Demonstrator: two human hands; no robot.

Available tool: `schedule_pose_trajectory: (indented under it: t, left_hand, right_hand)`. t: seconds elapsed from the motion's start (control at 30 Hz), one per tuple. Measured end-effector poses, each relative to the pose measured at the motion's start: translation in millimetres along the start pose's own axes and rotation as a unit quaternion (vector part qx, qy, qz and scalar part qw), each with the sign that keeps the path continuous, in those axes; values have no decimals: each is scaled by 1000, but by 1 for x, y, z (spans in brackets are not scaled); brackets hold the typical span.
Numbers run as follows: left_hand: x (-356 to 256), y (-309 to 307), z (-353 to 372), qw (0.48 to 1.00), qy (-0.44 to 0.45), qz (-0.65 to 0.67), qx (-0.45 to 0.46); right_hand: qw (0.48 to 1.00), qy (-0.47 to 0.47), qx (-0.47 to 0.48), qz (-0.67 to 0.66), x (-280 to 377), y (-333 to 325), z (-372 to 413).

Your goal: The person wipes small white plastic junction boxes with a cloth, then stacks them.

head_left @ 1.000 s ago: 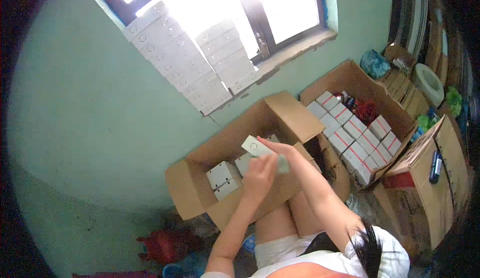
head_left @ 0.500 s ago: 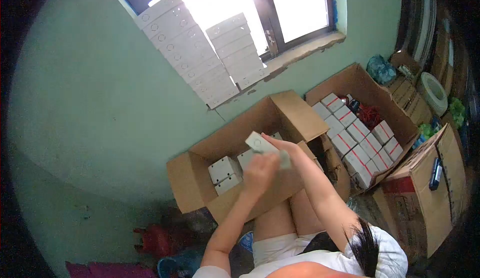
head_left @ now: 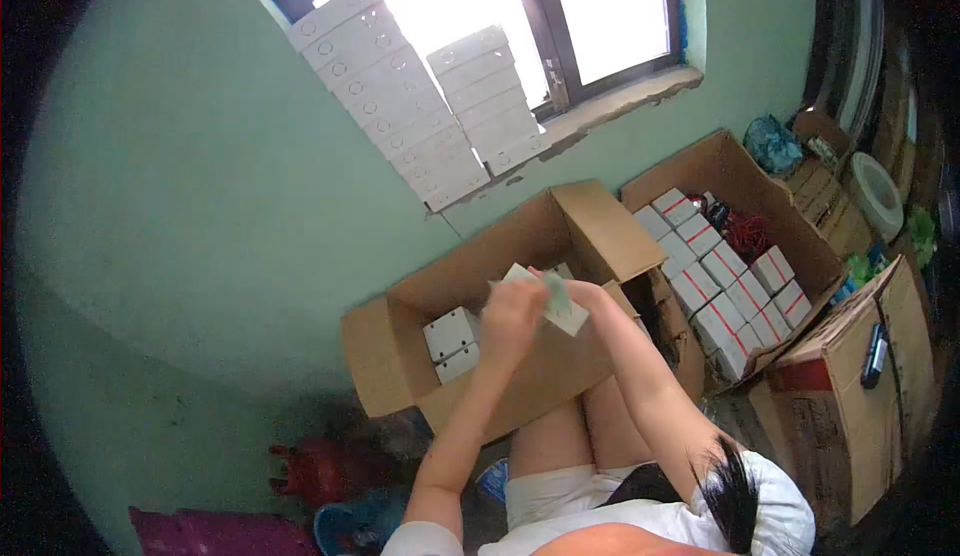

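My right hand (head_left: 583,296) holds a small white box (head_left: 570,318) with a round mark on it, above the open cardboard carton (head_left: 400,356). My left hand (head_left: 515,314) is closed at the box's other side, blurred by motion. Between the hands is a pale green, smeared piece (head_left: 553,294); its kind cannot be made out. In the carton below sit several white boxes (head_left: 450,334) with dark dots, partly hidden by my hands.
To the right stands another carton (head_left: 735,161) with white boxes (head_left: 725,266) banded in red and red wires (head_left: 745,231). A closed carton (head_left: 850,416) bears a dark handheld object (head_left: 875,356). White panels (head_left: 390,86) lean against the window. A blue tub (head_left: 345,528) and red object (head_left: 315,468) lie lower left.
The white box has turned and its round-marked end now points down to the right, by my right hand. My left hand has shifted slightly up. The view has moved a little.
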State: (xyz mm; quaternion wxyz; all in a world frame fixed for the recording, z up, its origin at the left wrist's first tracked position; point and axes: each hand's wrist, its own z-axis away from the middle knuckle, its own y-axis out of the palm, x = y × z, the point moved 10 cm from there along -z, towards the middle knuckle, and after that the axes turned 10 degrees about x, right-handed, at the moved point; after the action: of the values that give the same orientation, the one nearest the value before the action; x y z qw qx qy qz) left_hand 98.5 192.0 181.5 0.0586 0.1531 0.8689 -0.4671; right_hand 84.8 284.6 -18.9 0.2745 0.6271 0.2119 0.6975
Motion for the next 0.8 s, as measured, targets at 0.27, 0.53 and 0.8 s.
schedule_pose_trajectory:
  t: [0.27,0.53,0.8]
  left_hand:
    - [-19,13,12,998,21,-26,53]
    - [27,-6,-5,988,-119,-101,-20]
    - [-9,15,-14,993,8,-30,112]
  right_hand:
    - [998,-20,11,-63,-2,-24,-21]
    - [996,49,-61,49,15,10,26]
    - [988,67,-117,70,20,11,35]
